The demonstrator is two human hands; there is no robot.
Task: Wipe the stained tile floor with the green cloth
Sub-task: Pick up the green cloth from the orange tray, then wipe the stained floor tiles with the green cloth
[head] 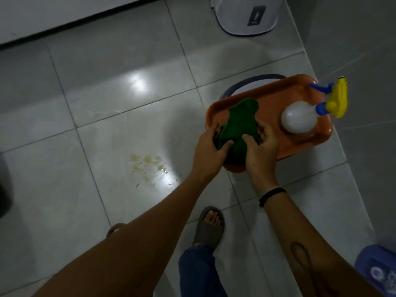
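Note:
A dark green cloth (237, 123) lies bunched on the left part of an orange tray (272, 99). My left hand (209, 151) grips the cloth's left side and my right hand (260, 151) grips its right side, thumbs on top. On the grey tile floor (107, 103), left of my hands, there is a patch of yellowish stains (147, 168) with small dark specks.
A white spray bottle (299, 116) with a yellow and blue trigger head lies on the tray's right part. A white bin (246, 13) stands at the top. A grey wall runs along the right, a blue container (379, 273) sits bottom right, and my sandalled foot (209, 226) is below.

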